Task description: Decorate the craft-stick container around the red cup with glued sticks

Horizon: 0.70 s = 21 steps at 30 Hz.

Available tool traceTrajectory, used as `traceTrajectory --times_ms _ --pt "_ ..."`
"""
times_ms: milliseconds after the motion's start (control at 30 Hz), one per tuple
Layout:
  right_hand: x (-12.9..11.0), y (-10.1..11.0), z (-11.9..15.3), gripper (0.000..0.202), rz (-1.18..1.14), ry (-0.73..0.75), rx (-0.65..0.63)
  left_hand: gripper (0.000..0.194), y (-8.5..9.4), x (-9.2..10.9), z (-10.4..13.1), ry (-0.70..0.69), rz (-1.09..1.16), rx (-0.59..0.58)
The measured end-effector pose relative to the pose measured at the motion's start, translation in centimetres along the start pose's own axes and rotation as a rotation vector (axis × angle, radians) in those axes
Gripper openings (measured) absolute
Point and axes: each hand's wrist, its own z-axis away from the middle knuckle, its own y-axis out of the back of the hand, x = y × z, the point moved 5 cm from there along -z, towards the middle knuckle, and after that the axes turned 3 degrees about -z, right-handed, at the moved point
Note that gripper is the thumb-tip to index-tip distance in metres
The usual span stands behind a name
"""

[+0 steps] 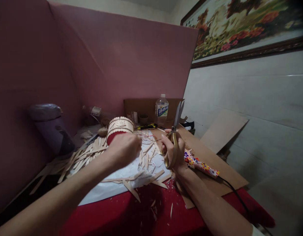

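My left hand (127,146) is closed in a fist over the middle of the work surface; what its fingers hold, if anything, is hidden. Just behind it lies a drum-shaped piece covered in wooden strips (120,125), with a red end facing me, partly covered by the hand. My right hand (177,152) grips gold-handled scissors (174,144), their blades pointing up and slightly apart. A thin sliver of wood (157,140) shows near the right thumb. Below and between the hands, cut wooden strips (146,160) lie scattered on white paper (99,193).
More wooden strips (85,157) are heaped at left. Behind stand a clear bottle (162,109) and a yellow-black utility knife (146,127). A flower-patterned tool with a cord (203,166) rests on cardboard (225,180) at right. A purple container (51,131) stands far left; red cloth (131,216) covers the front.
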Motion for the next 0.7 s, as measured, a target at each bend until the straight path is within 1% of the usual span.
traceTrajectory --times_ms 33,67,100,133,200,233,333,400,467,500,533,633,700 --pt "0.0 -0.1 0.0 0.027 -0.004 -0.004 -0.005 0.02 -1.3 0.8 0.6 0.0 0.058 -0.122" --pt "-0.1 -0.1 0.1 0.027 -0.007 -0.007 -0.008 0.017 -2.6 1.4 1.2 -0.003 0.112 -0.206" --pt "-0.1 -0.2 0.1 0.027 -0.009 -0.009 -0.01 0.015 -3.6 1.8 1.7 0.003 0.157 -0.226" --pt "-0.2 -0.2 0.2 0.028 -0.009 -0.01 -0.011 0.014 -4.6 2.0 2.0 -0.002 0.201 -0.222" --pt "-0.2 -0.3 0.2 0.028 -0.01 -0.009 -0.011 0.019 -6.0 1.8 2.2 0.009 0.265 -0.146" --pt "-0.3 -0.3 0.2 0.028 -0.011 -0.008 -0.013 0.021 -6.6 1.5 2.2 0.028 0.285 -0.143" --pt "-0.2 -0.3 0.1 0.028 -0.015 -0.01 -0.011 0.021 -7.5 0.9 2.1 0.071 0.256 -0.2" --pt "-0.1 -0.3 0.1 0.028 -0.025 -0.016 -0.011 0.02 -7.4 0.7 1.8 0.078 0.241 -0.227" --pt "-0.1 -0.3 0.1 0.029 -0.027 -0.02 -0.009 0.021 -7.2 0.5 1.4 0.104 0.322 -0.23" --pt "0.0 -0.2 0.1 0.029 -0.026 -0.02 -0.008 0.021 -7.2 0.4 1.2 0.138 0.429 -0.236" --pt "0.0 -0.2 0.1 0.029 -0.021 -0.019 -0.007 0.021 -7.4 0.4 1.0 0.177 0.587 -0.262" --pt "-0.1 -0.2 0.0 0.028 0.012 -0.002 -0.006 0.019 -7.9 1.0 0.6 0.241 1.152 -0.339" --pt "-0.2 -0.1 0.1 0.028 0.043 0.014 -0.01 0.02 -7.8 1.4 0.5 0.246 1.417 -0.326"
